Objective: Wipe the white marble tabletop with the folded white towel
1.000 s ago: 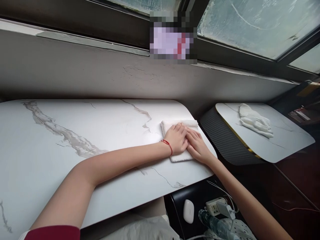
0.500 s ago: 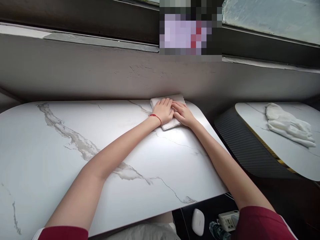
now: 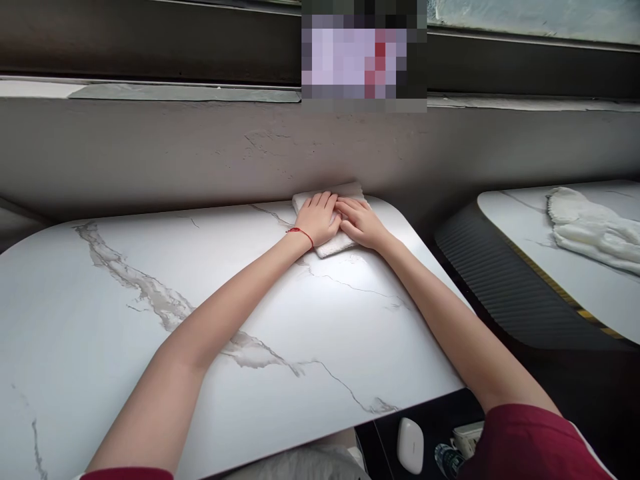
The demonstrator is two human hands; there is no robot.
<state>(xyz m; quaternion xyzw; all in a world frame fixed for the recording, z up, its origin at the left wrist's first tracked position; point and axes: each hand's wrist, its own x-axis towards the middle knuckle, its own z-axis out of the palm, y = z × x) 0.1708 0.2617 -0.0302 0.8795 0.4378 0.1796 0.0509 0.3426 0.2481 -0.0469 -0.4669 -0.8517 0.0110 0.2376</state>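
Note:
A folded white cloth [image 3: 336, 245] lies at the far edge of a white marble table [image 3: 150, 320], against the grey wall. My left hand [image 3: 317, 219] lies flat on it, a red string around the wrist. My right hand [image 3: 361, 223] lies flat beside it on the same cloth, fingers touching the left hand. Both arms are stretched far forward across the tabletop. Most of the cloth is hidden under the hands.
A second marble table [image 3: 590, 293] stands to the right with a crumpled white cloth [image 3: 590, 227] on it. A dark ribbed panel [image 3: 490, 280] fills the gap between tables. Below the near edge are a white device [image 3: 410, 444] and a power strip [image 3: 470, 437].
Both hands have pushed the cloth away from me, from the right middle of the table to its far edge at the wall, then a little left. The view shifted right.

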